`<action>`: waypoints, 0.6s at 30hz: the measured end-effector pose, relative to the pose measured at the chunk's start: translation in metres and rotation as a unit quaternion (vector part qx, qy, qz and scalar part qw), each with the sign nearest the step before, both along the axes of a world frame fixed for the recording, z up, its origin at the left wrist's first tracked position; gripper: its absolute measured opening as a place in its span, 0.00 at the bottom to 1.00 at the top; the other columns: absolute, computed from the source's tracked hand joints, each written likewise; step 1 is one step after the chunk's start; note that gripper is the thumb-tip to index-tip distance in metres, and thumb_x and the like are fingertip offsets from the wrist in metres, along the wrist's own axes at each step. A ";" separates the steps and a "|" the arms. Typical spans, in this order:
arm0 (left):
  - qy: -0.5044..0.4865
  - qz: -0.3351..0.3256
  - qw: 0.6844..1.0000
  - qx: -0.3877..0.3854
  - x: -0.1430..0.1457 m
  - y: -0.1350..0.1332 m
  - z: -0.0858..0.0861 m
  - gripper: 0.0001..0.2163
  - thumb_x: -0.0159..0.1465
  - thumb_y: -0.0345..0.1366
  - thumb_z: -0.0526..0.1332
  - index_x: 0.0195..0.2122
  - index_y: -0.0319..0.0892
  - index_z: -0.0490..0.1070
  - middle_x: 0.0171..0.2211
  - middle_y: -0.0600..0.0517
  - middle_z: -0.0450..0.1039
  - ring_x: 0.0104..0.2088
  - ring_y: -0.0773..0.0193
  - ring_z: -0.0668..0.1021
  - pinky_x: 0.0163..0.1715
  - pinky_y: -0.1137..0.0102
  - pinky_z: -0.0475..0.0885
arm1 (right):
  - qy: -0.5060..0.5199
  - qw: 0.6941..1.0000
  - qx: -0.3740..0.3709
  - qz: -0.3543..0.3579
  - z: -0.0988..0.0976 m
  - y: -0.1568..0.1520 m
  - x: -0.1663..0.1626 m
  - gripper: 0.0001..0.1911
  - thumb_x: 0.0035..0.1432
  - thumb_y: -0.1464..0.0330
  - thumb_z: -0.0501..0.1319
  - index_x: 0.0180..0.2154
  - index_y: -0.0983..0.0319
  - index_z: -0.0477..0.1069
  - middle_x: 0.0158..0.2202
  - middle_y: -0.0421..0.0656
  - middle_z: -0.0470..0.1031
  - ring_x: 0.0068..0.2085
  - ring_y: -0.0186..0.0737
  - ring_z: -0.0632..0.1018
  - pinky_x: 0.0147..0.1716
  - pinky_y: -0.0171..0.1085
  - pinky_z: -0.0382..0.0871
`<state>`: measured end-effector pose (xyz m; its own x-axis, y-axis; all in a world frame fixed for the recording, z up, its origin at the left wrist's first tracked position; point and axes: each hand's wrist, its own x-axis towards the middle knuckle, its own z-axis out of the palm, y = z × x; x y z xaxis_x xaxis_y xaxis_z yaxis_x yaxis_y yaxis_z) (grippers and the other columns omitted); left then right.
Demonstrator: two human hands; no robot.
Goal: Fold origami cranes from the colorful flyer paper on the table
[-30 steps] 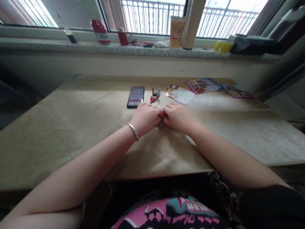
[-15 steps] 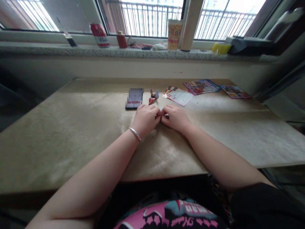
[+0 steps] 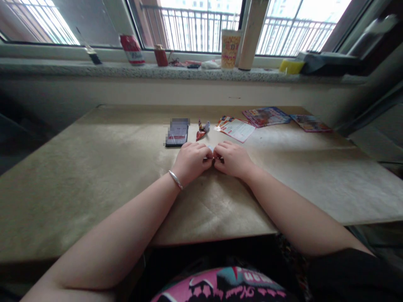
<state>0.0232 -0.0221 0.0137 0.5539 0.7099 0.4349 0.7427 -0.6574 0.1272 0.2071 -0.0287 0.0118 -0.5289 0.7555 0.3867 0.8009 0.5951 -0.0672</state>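
Observation:
Over the middle of the table, my left hand (image 3: 192,160) and my right hand (image 3: 232,158) meet almost fingertip to fingertip. Each is closed in a pinch on a small piece of paper (image 3: 210,148), of which only a pale sliver shows; the fingers hide the rest. A silver bangle (image 3: 175,180) circles my left wrist. Just beyond the hands stands a small folded paper figure (image 3: 202,130), colourful with a pale side. Near my left knuckles lies a phone (image 3: 177,132) with its screen lit and partly blurred out.
Printed cards (image 3: 237,128) lie beyond my right hand, with colourful booklets (image 3: 267,116) farther right. The table (image 3: 94,176) reaches the wall under a stone windowsill (image 3: 189,74). On the sill stand a red can (image 3: 132,49), a patterned cup (image 3: 231,49) and a yellow block (image 3: 291,66).
The whole view has shifted slightly, so the scene sits a little lower. The hands keep their pinch, with the fingers slightly readjusted, and a pale bit of paper now shows between them.

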 end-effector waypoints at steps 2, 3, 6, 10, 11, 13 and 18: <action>0.001 0.011 1.000 0.000 -0.001 0.001 0.002 0.04 0.58 0.33 0.62 0.29 0.43 0.75 0.32 0.52 0.78 0.36 0.59 0.77 0.39 0.64 0.64 | 0.004 1.000 0.003 0.000 0.000 0.002 0.005 0.04 0.54 0.70 0.57 0.32 0.60 0.70 0.35 0.45 0.76 0.40 0.44 0.72 0.37 0.39 0.61; 0.001 0.018 1.000 -0.001 -0.001 0.001 0.003 0.04 0.58 0.33 0.62 0.29 0.43 0.75 0.32 0.52 0.78 0.35 0.59 0.77 0.39 0.65 0.64 | 0.007 1.000 0.006 0.000 0.000 0.003 0.007 0.04 0.53 0.70 0.57 0.31 0.60 0.70 0.35 0.45 0.76 0.40 0.44 0.72 0.37 0.39 0.61; 0.002 0.037 0.999 -0.012 -0.004 0.002 0.007 0.04 0.57 0.33 0.62 0.28 0.42 0.76 0.32 0.51 0.78 0.34 0.59 0.77 0.37 0.65 0.65 | 0.025 1.000 0.014 0.004 -0.001 0.006 0.016 0.03 0.52 0.71 0.58 0.30 0.60 0.70 0.34 0.44 0.75 0.38 0.43 0.71 0.37 0.38 0.61; -0.002 0.043 0.999 -0.018 -0.008 0.005 0.009 0.04 0.57 0.33 0.61 0.29 0.42 0.76 0.32 0.50 0.78 0.34 0.60 0.77 0.38 0.66 0.67 | 0.042 0.999 0.005 0.014 -0.001 0.011 0.027 0.02 0.51 0.71 0.58 0.30 0.60 0.69 0.33 0.44 0.75 0.37 0.42 0.71 0.36 0.38 0.62; -0.004 0.043 0.999 -0.017 -0.009 0.007 0.009 0.04 0.57 0.33 0.61 0.28 0.42 0.76 0.32 0.50 0.78 0.33 0.60 0.77 0.39 0.66 0.67 | 0.045 0.999 0.004 0.013 0.000 0.012 0.030 0.02 0.51 0.71 0.58 0.29 0.60 0.69 0.32 0.44 0.75 0.37 0.42 0.71 0.36 0.38 0.62; -0.010 0.043 0.999 -0.016 -0.011 0.009 0.007 0.04 0.57 0.33 0.61 0.28 0.42 0.76 0.31 0.50 0.78 0.33 0.60 0.77 0.39 0.66 0.67 | 0.049 0.999 0.000 0.010 0.001 0.013 0.036 0.02 0.50 0.72 0.58 0.29 0.60 0.69 0.32 0.44 0.75 0.37 0.42 0.71 0.35 0.37 0.61; -0.018 0.041 0.999 -0.028 -0.012 0.013 0.004 0.05 0.57 0.34 0.61 0.28 0.42 0.76 0.31 0.50 0.77 0.33 0.60 0.76 0.37 0.66 0.67 | 0.046 0.999 -0.016 0.010 0.006 0.015 0.051 0.03 0.48 0.73 0.58 0.28 0.60 0.68 0.31 0.43 0.74 0.36 0.42 0.72 0.35 0.37 0.62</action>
<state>0.0116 -0.0095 0.0174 0.4772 0.7760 0.4123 0.7886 -0.5852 0.1887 0.2581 -0.0136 0.0179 -0.5080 0.7576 0.4098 0.7780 0.6077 -0.1591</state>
